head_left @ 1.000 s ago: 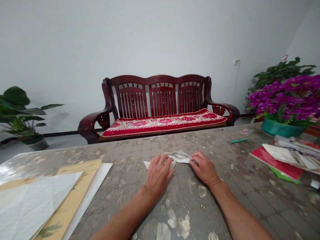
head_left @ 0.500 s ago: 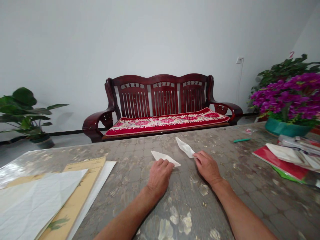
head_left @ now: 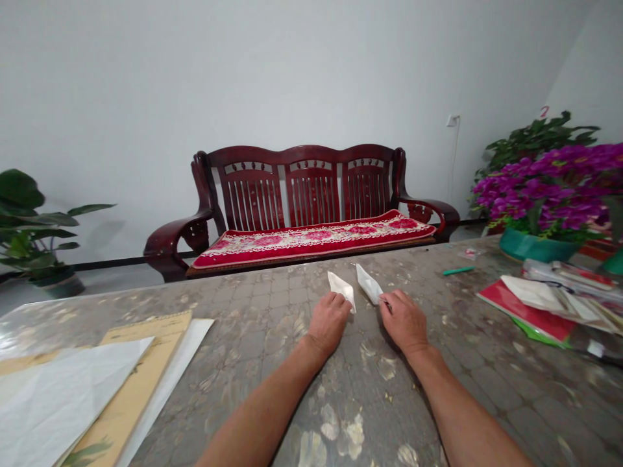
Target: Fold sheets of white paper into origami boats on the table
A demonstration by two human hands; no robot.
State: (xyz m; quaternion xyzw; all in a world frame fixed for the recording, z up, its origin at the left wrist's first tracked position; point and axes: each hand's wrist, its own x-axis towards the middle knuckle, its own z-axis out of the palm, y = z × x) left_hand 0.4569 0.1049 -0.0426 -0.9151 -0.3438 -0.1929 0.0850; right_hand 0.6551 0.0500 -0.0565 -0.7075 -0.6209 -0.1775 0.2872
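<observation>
Two small folded white paper boats rest on the patterned tabletop [head_left: 272, 363], side by side with their far tips pointing away from me. My left hand [head_left: 331, 321] is closed around the near part of the left paper boat [head_left: 341, 285], and its fingers cover some of the side. The right paper boat [head_left: 368, 285] is pinched at its near end by my right hand [head_left: 405, 321]. A narrow gap separates the boats. Both thumbs are mostly hidden.
Papers [head_left: 73, 389] and a tan sheet [head_left: 146, 363] lie at the left. A green pen [head_left: 458, 271], a red booklet [head_left: 525, 311] and purple flowers in a teal pot [head_left: 535, 246] are at the right. Behind the table stands a wooden bench [head_left: 311, 188].
The left paper boat has moved right and turned, so it lies nearly parallel to the other, with less space between them. The right boat has turned slightly. The view has shifted a little.
</observation>
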